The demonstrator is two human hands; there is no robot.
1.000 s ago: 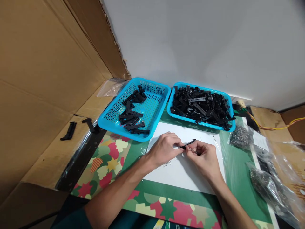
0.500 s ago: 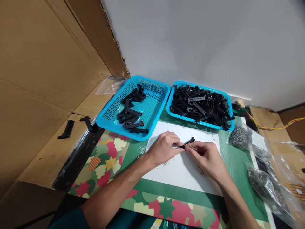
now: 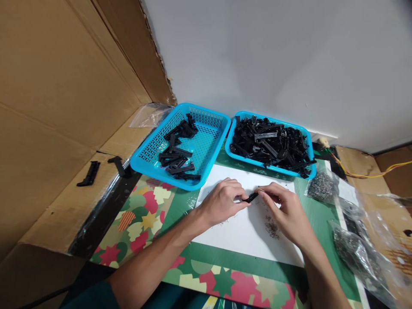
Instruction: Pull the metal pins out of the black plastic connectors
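Observation:
My left hand [image 3: 222, 201] pinches one end of a small black plastic part [image 3: 251, 197] just above the white sheet [image 3: 247, 240]. My right hand [image 3: 285, 210] meets it from the right, fingers closed round the part's other end and a thin metal piece I can barely make out. A little heap of small metal springs [image 3: 272, 226] lies on the sheet beside my right hand. Behind the hands stand two blue baskets: the left one [image 3: 152, 150] holds several black parts, the right one [image 3: 310, 150] is heaped with them.
Cardboard walls rise at the left, with two loose black parts [image 3: 88, 174] on the cardboard ledge. Clear bags of metal pieces [image 3: 354, 249] lie at the right edge. A patterned green mat [image 3: 141, 219] covers the table. Yellow wires [image 3: 370, 174] run at back right.
The black part has dropped from tilted up to lower and flatter between my hands. My right hand has shifted slightly right, uncovering the heap of springs on the sheet.

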